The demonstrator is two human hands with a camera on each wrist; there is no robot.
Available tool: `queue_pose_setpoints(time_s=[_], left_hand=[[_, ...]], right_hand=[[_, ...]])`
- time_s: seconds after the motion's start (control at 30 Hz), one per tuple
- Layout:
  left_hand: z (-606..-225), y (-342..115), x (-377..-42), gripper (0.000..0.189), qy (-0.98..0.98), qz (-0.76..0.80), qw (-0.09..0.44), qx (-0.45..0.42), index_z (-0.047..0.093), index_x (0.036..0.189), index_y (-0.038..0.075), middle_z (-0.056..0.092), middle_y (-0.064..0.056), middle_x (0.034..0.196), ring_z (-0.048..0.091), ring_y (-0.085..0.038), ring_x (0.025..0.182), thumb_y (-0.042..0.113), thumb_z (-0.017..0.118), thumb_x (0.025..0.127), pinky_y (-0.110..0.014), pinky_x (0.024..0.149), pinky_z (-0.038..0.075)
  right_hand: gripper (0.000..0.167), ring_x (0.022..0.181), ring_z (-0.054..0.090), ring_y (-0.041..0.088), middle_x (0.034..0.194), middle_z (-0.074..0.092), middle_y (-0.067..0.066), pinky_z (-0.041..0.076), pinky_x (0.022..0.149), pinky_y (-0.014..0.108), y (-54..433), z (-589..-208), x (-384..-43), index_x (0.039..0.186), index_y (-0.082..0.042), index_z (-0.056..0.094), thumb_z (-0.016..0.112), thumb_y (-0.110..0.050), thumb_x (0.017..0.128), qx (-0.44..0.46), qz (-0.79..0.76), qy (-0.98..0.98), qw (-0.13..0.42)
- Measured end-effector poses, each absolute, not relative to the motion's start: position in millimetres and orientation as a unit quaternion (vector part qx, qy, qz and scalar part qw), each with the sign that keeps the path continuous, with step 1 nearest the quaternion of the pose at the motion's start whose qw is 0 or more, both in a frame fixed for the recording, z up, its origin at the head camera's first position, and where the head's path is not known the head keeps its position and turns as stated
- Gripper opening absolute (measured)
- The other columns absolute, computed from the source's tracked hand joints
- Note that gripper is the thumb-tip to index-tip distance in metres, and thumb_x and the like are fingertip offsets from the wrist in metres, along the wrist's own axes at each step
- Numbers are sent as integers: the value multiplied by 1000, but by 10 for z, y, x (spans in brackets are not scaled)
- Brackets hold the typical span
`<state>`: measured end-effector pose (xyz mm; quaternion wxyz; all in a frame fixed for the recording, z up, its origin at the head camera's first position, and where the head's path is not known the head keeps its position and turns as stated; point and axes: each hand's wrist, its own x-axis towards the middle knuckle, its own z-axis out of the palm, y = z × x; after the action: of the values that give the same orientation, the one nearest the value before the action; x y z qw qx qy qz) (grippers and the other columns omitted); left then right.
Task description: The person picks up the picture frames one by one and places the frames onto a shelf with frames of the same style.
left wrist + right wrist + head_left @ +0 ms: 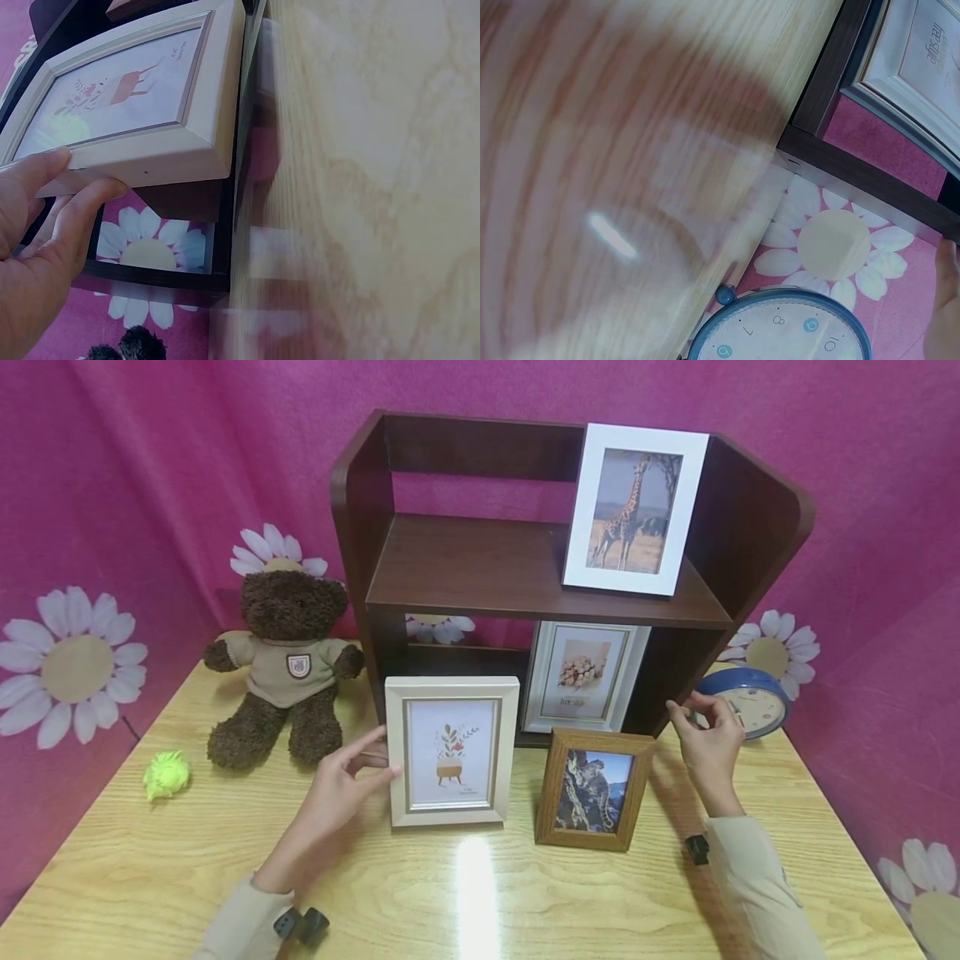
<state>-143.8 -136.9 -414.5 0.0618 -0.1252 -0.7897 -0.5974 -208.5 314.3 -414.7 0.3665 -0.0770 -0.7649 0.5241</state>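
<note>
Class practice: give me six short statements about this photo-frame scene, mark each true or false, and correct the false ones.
1. The giraffe picture stands on the upper shelf. True.
2. The left hand holds the giraffe picture. False: it holds the cream frame.
3. In the head view, the teddy bear sits left of the shelf unit. True.
4. The brown wooden frame stands inside the shelf unit. False: it stands on the table, in front.
5. The right hand is nearer the blue clock than the bear. True.
6. The yellow-green fuzzy object lies on the upper shelf. False: it lies on the table.
</note>
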Motion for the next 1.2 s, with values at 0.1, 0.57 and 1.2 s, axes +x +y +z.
queue_pose_setpoints(time_s=[0.1, 0.57, 1.2], left_hand=[[-4133, -1375, -1452, 60, -789, -599, 59, -125, 48, 135, -5, 67, -20, 102, 63, -4, 87, -1, 72, 80, -22, 87, 52], [-4079, -1359, -1567, 58, -786, -595, 81, -147, 48, 134, -7, 65, -23, 105, 62, -4, 87, -2, 71, 81, -16, 79, 53], [-4064, -1336, -1774, 58, -781, -606, 72, -135, 47, 137, -2, 61, -23, 112, 62, -10, 91, 2, 70, 84, -18, 70, 55]], right_hand=[[18, 76, 59, -1, 80, 56, -17, 50, 71, 6, 3141, -4145, -2083, 93, 2, 64, 74, -1, 78, -77, 522, -767, 366], [19, 78, 60, 2, 81, 56, -17, 51, 71, 7, 3143, -4149, -2079, 93, 2, 64, 75, -2, 78, -80, 518, -770, 365], [17, 77, 59, 1, 82, 58, -13, 51, 70, 7, 3142, -4141, -2077, 91, 0, 64, 75, -2, 78, -79, 516, -769, 369]])
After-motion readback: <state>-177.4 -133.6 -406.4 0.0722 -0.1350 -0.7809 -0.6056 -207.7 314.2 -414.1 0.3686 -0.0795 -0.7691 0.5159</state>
